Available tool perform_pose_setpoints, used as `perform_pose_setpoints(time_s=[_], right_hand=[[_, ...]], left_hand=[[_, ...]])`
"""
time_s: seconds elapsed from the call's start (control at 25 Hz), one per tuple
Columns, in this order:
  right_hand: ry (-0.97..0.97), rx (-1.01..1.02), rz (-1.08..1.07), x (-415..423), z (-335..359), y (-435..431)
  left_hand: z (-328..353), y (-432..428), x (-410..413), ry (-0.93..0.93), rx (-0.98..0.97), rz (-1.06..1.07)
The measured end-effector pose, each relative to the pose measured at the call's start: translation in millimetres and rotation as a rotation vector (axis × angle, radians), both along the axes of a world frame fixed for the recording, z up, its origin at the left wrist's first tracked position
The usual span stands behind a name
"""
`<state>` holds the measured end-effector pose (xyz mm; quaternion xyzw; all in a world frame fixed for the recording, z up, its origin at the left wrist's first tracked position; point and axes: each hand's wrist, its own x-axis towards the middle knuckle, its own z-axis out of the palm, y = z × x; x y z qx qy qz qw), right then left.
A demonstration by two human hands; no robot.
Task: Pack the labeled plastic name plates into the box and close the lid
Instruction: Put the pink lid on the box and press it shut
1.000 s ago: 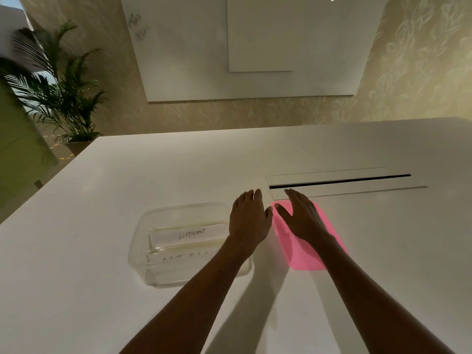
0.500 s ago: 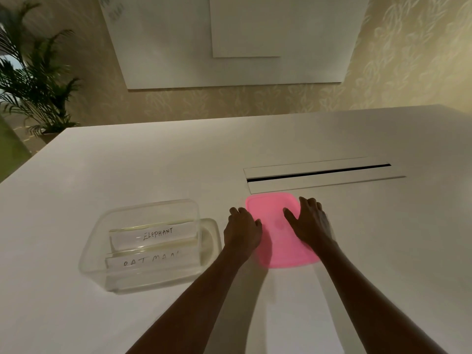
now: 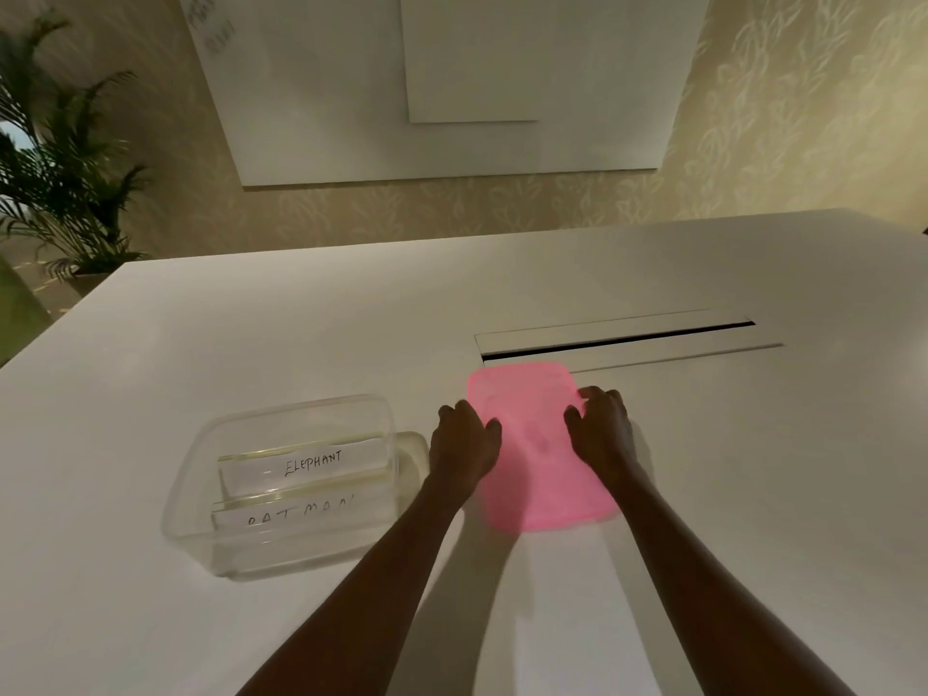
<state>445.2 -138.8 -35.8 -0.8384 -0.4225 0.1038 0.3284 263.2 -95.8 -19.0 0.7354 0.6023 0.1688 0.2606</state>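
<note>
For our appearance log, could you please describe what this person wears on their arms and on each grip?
The left forearm and right forearm are bare down to the frame's lower edge, with no sleeves. The left grip and right grip are ungloved hands; no watch, bracelet or ring is visible, though dim light could hide a thin ring.

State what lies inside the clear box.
Inside the clear box sit an ELEPHANT name plate and, nearer, a BATMAN name plate, its lower lettering cut off. Anything beneath them is hidden.
</note>
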Motion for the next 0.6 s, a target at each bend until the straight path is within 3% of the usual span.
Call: perform_pose_setpoints(time_s=[0.24, 0.4, 0.6], right_hand=[[0.033, 0.408, -0.107, -35, 55, -1], [-0.030, 0.653, -0.036, -65, 87, -5], [-0.183, 0.865, 0.136, -119, 118, -22]], left_hand=[[50, -6, -23, -0.149, 0.237, 0.037], [81, -2, -56, -0.386, 0.309, 0.084], [111, 6, -111, -0.714, 0.240, 0.150]])
